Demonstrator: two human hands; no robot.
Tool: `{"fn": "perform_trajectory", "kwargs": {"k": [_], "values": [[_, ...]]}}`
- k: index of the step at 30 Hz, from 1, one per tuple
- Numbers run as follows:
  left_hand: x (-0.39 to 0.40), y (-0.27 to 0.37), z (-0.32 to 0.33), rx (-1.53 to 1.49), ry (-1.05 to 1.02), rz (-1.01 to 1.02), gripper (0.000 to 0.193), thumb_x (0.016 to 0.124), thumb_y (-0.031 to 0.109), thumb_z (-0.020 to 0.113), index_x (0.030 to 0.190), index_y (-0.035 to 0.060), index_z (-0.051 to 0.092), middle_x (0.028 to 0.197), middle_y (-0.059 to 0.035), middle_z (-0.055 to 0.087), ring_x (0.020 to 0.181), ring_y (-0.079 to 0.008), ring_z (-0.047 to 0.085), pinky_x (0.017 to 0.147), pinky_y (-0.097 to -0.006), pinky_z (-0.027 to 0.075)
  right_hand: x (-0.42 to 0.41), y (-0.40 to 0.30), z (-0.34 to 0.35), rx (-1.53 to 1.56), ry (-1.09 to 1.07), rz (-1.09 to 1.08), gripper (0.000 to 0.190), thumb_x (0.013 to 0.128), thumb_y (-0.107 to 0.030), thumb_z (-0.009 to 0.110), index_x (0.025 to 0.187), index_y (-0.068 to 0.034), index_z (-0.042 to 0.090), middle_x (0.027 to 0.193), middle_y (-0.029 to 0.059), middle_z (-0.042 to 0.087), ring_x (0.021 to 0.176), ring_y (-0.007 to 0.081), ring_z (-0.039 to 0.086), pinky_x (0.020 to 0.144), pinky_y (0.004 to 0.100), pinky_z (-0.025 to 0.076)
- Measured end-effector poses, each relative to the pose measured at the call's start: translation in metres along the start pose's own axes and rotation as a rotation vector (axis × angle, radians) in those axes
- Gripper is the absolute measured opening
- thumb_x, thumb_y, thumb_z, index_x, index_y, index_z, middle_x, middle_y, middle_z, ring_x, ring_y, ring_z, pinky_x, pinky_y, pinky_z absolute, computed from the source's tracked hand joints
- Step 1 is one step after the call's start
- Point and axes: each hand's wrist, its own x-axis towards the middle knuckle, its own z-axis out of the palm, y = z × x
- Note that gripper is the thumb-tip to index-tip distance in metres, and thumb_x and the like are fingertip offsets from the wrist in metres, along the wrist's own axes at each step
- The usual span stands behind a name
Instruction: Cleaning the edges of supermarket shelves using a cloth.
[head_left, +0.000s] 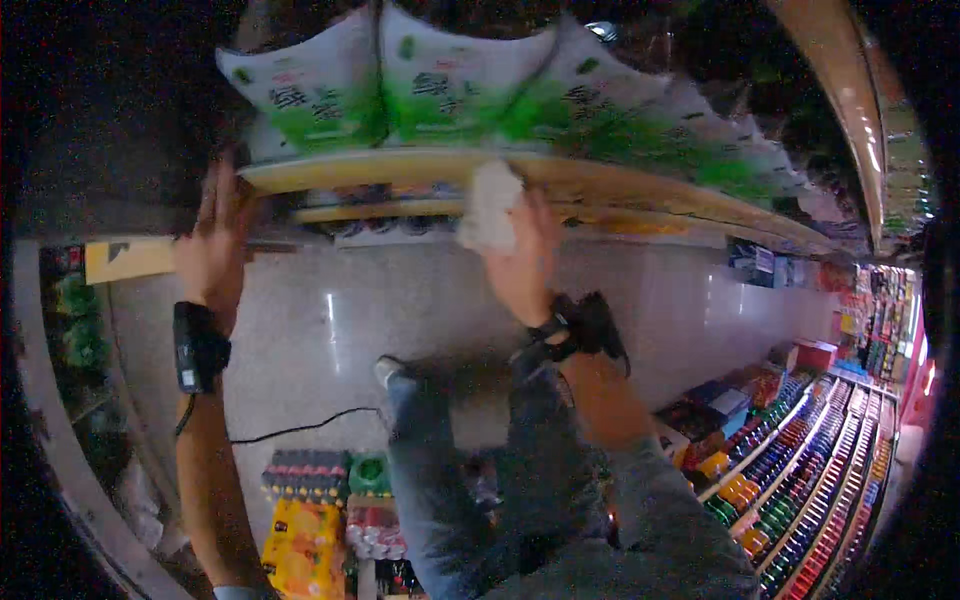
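My right hand presses a folded white cloth against the yellowish front edge of a shelf. The cloth and fingers are blurred, and some fingers are hidden behind the cloth. At the shelf's left end is my left hand, fingers stretched forward, with nothing visible in it. Its fingertips fade into the dark there, so whether they touch the shelf cannot be made out. White and green printed bags stand in a row on the shelf, just behind its edge. Both wrists wear black straps with devices.
Lower shelf edges run beneath. A black cable hangs from the left wrist device above the glossy floor. Near my legs are yellow packs and shrink-wrapped bottles. Racks of bottles line the right side.
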Motion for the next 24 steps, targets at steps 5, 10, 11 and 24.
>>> {"fn": "perform_trajectory", "kwargs": {"k": [5, 10, 11, 24], "values": [[0.002, 0.004, 0.026, -0.124, -0.014, -0.016, 0.058, 0.093, 0.018, 0.059, 0.146, 0.0163, 0.036, 0.141, -0.0091, 0.05, 0.097, -0.0282, 0.068, 0.068, -0.0358, 0.058, 0.003, 0.07, -0.105, -0.07, 0.237, -0.028, 0.046, 0.079, -0.002, 0.059, 0.124, 0.004, 0.051, 0.121, 0.0182, 0.058, 0.11, 0.0267, 0.057, 0.091, 0.0378, 0.047], [0.006, -0.004, 0.026, -0.051, 0.143, 0.089, 0.055, 0.093, 0.014, 0.058, 0.145, 0.0156, 0.039, 0.142, -0.0089, 0.049, 0.103, -0.0273, 0.066, 0.071, -0.035, 0.057, 0.02, 0.06, -0.123, 0.195, 0.447, 0.158, 0.051, 0.083, -0.005, 0.063, 0.131, 0.003, 0.046, 0.128, 0.0149, 0.055, 0.112, 0.0227, 0.056, 0.097, 0.0369, 0.045], [0.004, -0.006, 0.028, -0.065, 0.157, 0.068, 0.055, 0.093, 0.013, 0.058, 0.145, 0.0154, 0.039, 0.143, -0.0091, 0.048, 0.104, -0.0275, 0.065, 0.071, -0.0354, 0.057, 0.019, 0.056, -0.114, 0.177, 0.424, 0.164, 0.052, 0.082, -0.003, 0.062, 0.132, 0.005, 0.046, 0.129, 0.0162, 0.054, 0.114, 0.0238, 0.055, 0.099, 0.0378, 0.043], [0.005, 0.028, 0.007, -0.024, -0.137, -0.09, 0.069, 0.086, 0.008, 0.051, 0.149, 0.0093, 0.023, 0.148, -0.0122, 0.041, 0.079, -0.0345, 0.07, 0.066, -0.0443, 0.057, 0.011, -0.096, 0.1, 0.305, 0.156, 0.016, 0.059, 0.066, -0.001, 0.066, 0.123, 0.0, 0.052, 0.118, 0.022, 0.057, 0.111, 0.0408, 0.053, 0.096, 0.0494, 0.04]]}}
